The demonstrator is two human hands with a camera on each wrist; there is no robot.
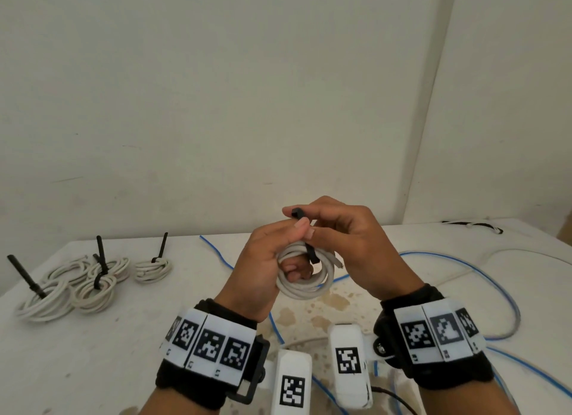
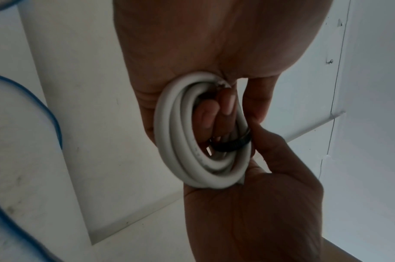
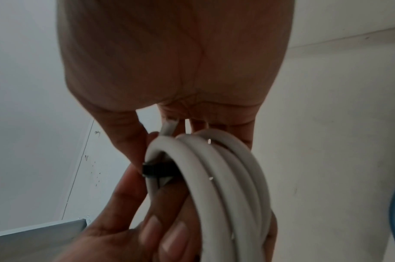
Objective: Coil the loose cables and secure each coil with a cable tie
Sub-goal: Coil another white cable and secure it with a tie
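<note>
Left hand: my left hand [image 1: 263,260] holds the white coil [image 1: 305,278] up over the near middle of the desk [image 1: 123,337], fingers curled through its centre, thumb pressed on top.
Right hand: my right hand [image 1: 349,238] pinches the black cable tie [image 1: 311,250] at its head, above the coil.
Cable tie: it passes around one side of the coil's strands; from the wrist views I cannot tell whether it is locked.
Loose cable: a blue cable [image 1: 464,263] sprawls across the desk's right half, under and beyond my hands.
Tied coils: four white tied coils [image 1: 89,278] lie near the left edge, tie tails sticking up.
Far right corner: a black-and-white cord [image 1: 473,226].
</note>
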